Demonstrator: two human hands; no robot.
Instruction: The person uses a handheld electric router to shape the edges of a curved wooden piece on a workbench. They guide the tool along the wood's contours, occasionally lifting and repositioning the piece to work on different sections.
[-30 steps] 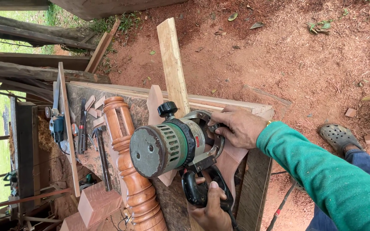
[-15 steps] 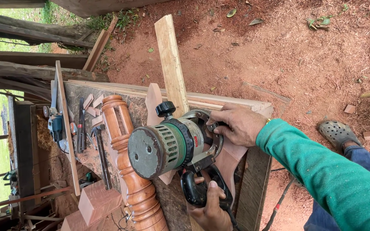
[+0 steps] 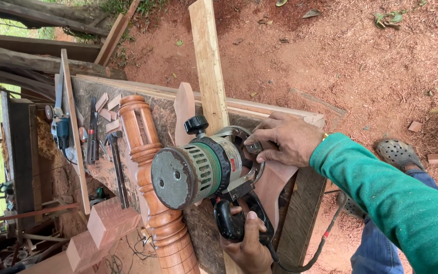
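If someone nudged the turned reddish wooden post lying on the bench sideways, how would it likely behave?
The turned reddish wooden post looks solid and thick, so probably heavy and stiff. Its rounded sections suggest rolling, but the square block ends would likely stop that. The varnished surface may be a little slick.

The router point(image 3: 198, 170) body hides its cutter and much of the curved workpiece point(image 3: 275, 177); the turned post point(image 3: 153, 193) runs off the bottom edge.
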